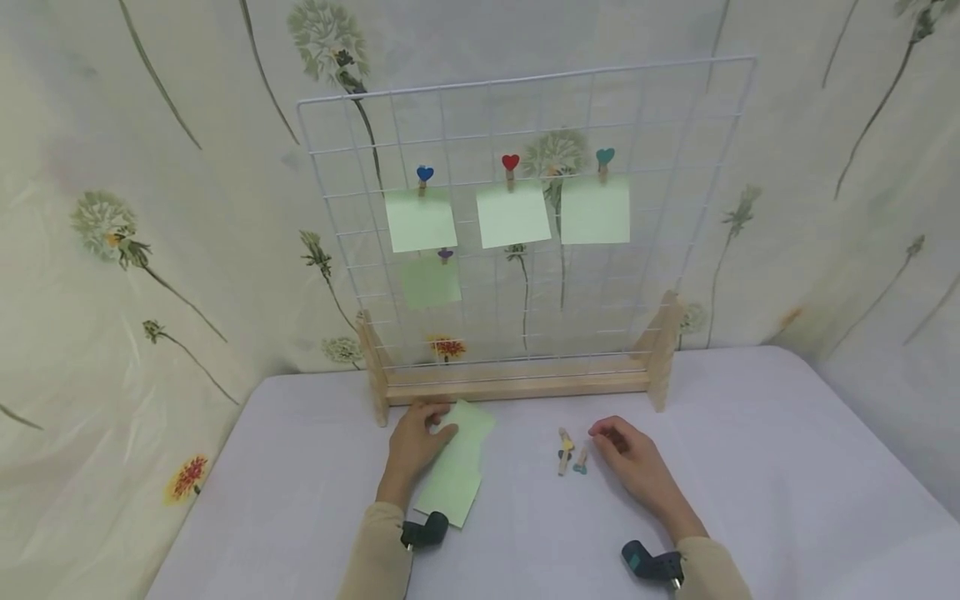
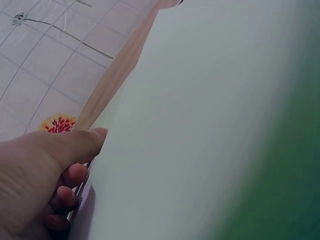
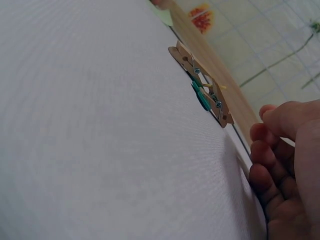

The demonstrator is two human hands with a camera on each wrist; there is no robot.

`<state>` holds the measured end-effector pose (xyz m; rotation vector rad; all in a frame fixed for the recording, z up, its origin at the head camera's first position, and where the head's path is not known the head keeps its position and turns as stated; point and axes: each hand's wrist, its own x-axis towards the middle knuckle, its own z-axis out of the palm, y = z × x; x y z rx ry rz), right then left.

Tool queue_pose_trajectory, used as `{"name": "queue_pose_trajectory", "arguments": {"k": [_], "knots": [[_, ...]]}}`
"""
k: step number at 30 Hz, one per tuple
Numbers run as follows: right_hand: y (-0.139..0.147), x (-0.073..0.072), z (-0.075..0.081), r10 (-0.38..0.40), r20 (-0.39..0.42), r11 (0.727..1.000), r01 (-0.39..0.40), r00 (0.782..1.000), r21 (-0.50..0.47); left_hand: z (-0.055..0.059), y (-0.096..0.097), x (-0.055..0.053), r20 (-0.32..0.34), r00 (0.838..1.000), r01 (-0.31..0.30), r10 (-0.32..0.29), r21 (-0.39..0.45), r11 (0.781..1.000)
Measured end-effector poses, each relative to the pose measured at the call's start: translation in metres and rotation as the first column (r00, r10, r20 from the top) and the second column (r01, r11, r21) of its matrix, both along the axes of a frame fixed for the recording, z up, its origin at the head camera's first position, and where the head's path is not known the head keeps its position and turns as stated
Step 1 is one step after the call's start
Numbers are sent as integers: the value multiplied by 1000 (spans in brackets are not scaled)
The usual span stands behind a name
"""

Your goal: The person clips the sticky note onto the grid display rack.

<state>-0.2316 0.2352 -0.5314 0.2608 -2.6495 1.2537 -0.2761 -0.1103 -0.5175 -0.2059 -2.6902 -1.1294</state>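
Observation:
My left hand (image 1: 417,440) pinches pale green paper (image 1: 457,471) at its left edge, thumb on top and fingers beneath. In the left wrist view the paper (image 2: 180,115) fills most of the picture, and the thumb of the left hand (image 2: 45,175) lies along its edge. Small wooden clothespins (image 1: 564,454) with coloured ornaments lie in a little cluster on the table. Just right of them is my right hand (image 1: 633,462), fingers loosely curled and nothing in them. The right wrist view shows the clothespins (image 3: 202,82) a short way off from the right hand's fingertips (image 3: 260,132).
Behind the hands stands a white wire grid (image 1: 525,317) in a wooden base (image 1: 517,386). A row of three green cards (image 1: 513,217) hangs on it from heart-topped clothespins, with another card (image 1: 430,282) lower left. A white cloth covers the table (image 1: 757,467); flowered fabric hangs behind.

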Motion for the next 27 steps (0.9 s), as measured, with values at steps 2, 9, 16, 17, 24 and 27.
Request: {"name": "queue_pose_trajectory", "arguments": {"k": [2, 9, 16, 17, 24, 27], "knots": [[0, 0, -1, -2, -6, 1000, 2, 1000, 2, -1, 0, -1, -6, 1000, 1, -1, -4, 1000], [2, -2, -2, 2, -26, 1000, -2, 1000, 0, 1, 1, 0, 14, 1000, -8, 8, 5, 1000], [2, -2, -1, 6, -31, 1000, -6, 999, -6, 5, 2, 1, 35, 999, -4, 3, 22, 1000], [2, -2, -1, 6, -31, 1000, -6, 1000, -4, 5, 2, 1, 43, 999, -5, 4, 25, 1000], [0, -1, -1, 5, -17, 1000, -5, 1000, 2, 4, 3, 1, 84, 996, -12, 9, 27, 1000], [1, -1, 0, 7, -17, 1000, -7, 1000, 1, 5, 4, 2, 95, 995, -12, 10, 23, 1000]]}}
